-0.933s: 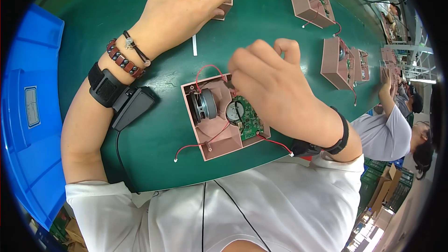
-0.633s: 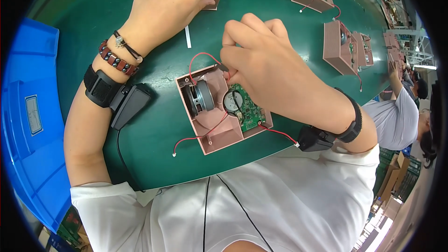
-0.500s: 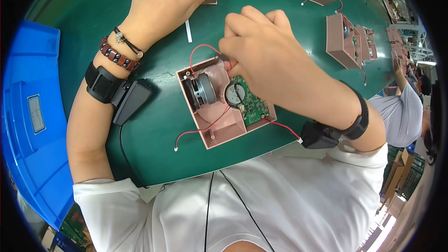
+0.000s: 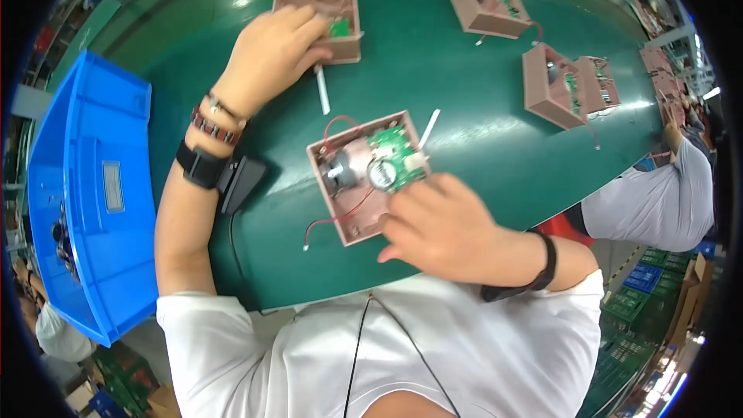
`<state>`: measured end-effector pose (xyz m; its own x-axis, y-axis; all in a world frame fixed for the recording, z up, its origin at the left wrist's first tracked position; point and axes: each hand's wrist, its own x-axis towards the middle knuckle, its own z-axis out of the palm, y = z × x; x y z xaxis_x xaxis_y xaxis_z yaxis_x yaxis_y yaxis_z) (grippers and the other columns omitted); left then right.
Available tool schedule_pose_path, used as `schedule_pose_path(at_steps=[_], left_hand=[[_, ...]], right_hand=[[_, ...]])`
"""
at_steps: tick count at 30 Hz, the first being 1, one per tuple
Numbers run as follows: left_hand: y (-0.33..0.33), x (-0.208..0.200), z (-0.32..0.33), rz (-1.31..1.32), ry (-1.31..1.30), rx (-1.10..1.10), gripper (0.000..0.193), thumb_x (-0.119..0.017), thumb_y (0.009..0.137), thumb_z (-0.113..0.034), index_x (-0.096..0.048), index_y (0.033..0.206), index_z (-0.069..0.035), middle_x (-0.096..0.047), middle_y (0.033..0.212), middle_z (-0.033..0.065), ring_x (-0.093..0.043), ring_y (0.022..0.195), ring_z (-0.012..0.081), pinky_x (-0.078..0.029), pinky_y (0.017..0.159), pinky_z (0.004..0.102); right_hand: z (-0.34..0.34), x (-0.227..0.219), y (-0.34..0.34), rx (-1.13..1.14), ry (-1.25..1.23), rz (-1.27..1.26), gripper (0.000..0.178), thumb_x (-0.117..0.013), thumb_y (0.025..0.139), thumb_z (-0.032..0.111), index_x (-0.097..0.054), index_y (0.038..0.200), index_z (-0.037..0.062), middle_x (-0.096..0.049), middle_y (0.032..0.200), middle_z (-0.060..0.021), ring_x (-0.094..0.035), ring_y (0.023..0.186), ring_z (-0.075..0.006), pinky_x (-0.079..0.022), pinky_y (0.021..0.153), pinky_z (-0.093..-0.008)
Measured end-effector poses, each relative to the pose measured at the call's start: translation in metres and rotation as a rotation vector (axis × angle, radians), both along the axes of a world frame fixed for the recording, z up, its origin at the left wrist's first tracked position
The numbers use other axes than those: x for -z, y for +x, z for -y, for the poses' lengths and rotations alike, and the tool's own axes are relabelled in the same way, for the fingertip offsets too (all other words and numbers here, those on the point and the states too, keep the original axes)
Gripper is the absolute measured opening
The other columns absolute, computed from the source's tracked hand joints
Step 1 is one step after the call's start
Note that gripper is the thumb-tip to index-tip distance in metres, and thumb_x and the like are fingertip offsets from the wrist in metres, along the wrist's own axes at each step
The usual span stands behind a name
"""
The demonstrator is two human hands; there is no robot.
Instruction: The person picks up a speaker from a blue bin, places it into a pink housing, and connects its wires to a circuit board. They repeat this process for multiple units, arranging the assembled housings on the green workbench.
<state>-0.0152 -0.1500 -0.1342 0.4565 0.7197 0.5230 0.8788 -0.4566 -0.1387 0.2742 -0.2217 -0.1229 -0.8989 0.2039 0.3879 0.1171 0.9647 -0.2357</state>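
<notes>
1. Resting at the middle of the frame on the green worktop [image 4: 464,70], an open pinkish-brown plastic housing [image 4: 352,220] lies tilted, its open face up.
2. Inside the housing sit a round grey speaker [image 4: 339,173] on the left and a green circuit board [image 4: 396,159] on the right; red wires [image 4: 340,217] loop over its upper edge and trail out past its lower left corner.
3. The right hand [image 4: 445,228], just below and right of centre, lies on the housing's lower right corner. Its fingers [image 4: 402,201] are curled loosely together and touch the rim beside the circuit board; whether they pinch anything cannot be told.
4. The left hand [image 4: 271,54], in the upper left of the frame, rests against a second housing [image 4: 329,19] near the top edge. Its fingers [image 4: 313,31] are bent and close together against that housing's left side and front wall; a true grip cannot be made out.
5. A thin white strip [image 4: 322,90] lies on the worktop just below the left hand, and another white strip [image 4: 428,128] sits at the upper right corner of the centre housing.
6. The left wrist wears beaded bracelets [image 4: 217,120] and a black strap [image 4: 200,166] with a black box [image 4: 241,182] beside it.
7. More housings [image 4: 542,85] stand in the upper right of the frame, well apart from both hands.
8. A blue bin [image 4: 93,186] fills the left side of the frame.
</notes>
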Motion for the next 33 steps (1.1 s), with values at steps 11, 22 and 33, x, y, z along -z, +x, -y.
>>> schedule_pose_path(at_steps=[11,22,33], left_hand=[[0.009,-0.012,0.03,0.135,-0.145,-0.139,0.02,-0.071,0.075,-0.016,-0.056,0.081,-0.006,-0.054,0.08,0.0082,-0.057,0.078,0.0292,-0.048,0.065,0.0386],[0.113,-0.033,-0.073,0.156,-0.264,-0.047,0.034,-0.064,0.087,-0.022,-0.056,0.115,-0.005,-0.064,0.096,0.014,-0.062,0.091,0.0335,-0.05,0.077,0.0407],[0.105,-0.055,-0.041,0.101,-0.208,-0.131,0.038,-0.065,0.086,-0.026,-0.057,0.116,-0.005,-0.065,0.097,0.0155,-0.064,0.088,0.0341,-0.052,0.074,0.041]], right_hand=[[-0.085,0.024,0.041,0.215,0.328,-0.027,0.008,-0.062,0.072,0.017,-0.056,0.077,0.0132,-0.052,0.079,-0.0013,-0.055,0.078,-0.0157,-0.039,0.072,-0.033],[-0.138,0.026,0.066,0.51,0.427,0.003,0.014,-0.068,0.074,0.017,-0.056,0.077,0.0109,-0.051,0.079,-0.0017,-0.055,0.08,-0.0186,-0.038,0.071,-0.033],[-0.139,0.02,0.083,0.577,0.306,-0.017,0.016,-0.07,0.074,0.016,-0.059,0.082,0.0093,-0.053,0.082,-0.0041,-0.057,0.081,-0.0214,-0.041,0.066,-0.0356]])
